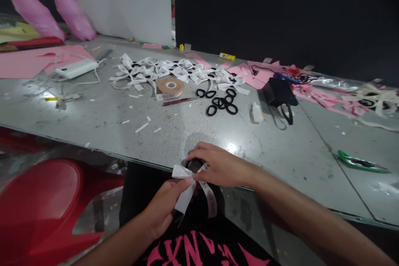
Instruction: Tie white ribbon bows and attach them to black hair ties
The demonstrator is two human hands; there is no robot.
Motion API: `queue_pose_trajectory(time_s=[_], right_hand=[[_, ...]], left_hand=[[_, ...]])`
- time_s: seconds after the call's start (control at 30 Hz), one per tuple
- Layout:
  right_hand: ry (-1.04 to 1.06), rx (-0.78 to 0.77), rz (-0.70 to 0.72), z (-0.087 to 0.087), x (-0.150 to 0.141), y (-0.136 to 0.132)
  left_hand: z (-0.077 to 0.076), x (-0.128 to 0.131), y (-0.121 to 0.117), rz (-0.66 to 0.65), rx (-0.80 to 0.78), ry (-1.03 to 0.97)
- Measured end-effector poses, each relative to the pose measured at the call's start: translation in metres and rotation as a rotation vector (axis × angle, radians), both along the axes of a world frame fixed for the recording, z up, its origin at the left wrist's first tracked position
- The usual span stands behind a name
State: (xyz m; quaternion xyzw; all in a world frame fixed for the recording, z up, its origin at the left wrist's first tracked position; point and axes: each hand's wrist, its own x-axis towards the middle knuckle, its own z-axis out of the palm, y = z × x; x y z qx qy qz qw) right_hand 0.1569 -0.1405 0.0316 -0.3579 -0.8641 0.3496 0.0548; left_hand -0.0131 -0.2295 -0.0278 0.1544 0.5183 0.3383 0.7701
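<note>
At the table's near edge, over my lap, both hands hold a white printed ribbon bow (184,201) tied on a black hair tie (193,163). My left hand (166,203) pinches the bow near its knot from the left. Curled over the right loop, my right hand (218,166) has its fingers at the knot and the hair tie. One printed ribbon tail hangs down on the right, another on the left. Farther back lie several loose black hair ties (219,102), a roll of printed ribbon (171,86) and a dark red pen (180,101).
A pile of white bows (174,68) spreads across the table's back. A small white bottle (256,113), a black box-like item (278,92) and a green-handled cutter (361,163) lie to the right. At left are a white power bank (77,68) and a red stool (40,191).
</note>
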Motion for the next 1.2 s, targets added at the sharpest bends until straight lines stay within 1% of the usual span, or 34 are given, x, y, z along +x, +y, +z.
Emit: queue_pose_trajectory(time_s=[0.13,0.27,0.4,0.57,0.7,0.73,0.8,0.93,1.0,1.07,1.1,1.2], right_hand=[[-0.021,0.007,0.022,0.002,-0.006,-0.007],[-0.004,-0.004,0.026,0.003,-0.009,-0.011],[0.016,-0.006,0.021,0.001,-0.01,-0.011],[0.034,-0.001,0.026,0.0,-0.009,-0.01],[0.081,-0.063,0.024,0.0,-0.004,-0.007],[0.107,-0.08,0.001,-0.001,-0.002,-0.005],[0.168,-0.087,-0.089,-0.005,0.004,-0.001],[0.249,-0.038,-0.325,-0.013,0.018,0.01],[0.252,-0.005,-0.395,-0.015,0.023,0.015],[0.237,0.067,-0.418,-0.016,0.026,0.021],[0.226,0.112,-0.421,-0.016,0.028,0.024],[0.195,0.227,-0.424,-0.017,0.03,0.033]], left_hand=[[0.004,0.002,-0.004,0.085,-0.025,0.002],[0.006,0.003,-0.006,0.12,-0.008,0.001],[0.005,0.004,-0.007,0.113,0.037,0.054],[0.003,0.004,-0.007,0.123,0.036,0.111],[0.004,0.003,-0.007,0.106,0.011,0.102],[0.005,0.003,-0.007,0.107,0.004,0.094],[0.008,0.003,-0.007,0.118,-0.003,0.094],[0.015,-0.002,-0.007,0.132,0.016,0.119],[0.017,-0.009,-0.005,0.151,0.044,0.165],[0.019,-0.02,-0.002,0.226,0.106,0.276],[0.021,-0.027,0.001,0.283,0.148,0.343],[0.032,-0.048,0.018,0.428,0.253,0.522]])
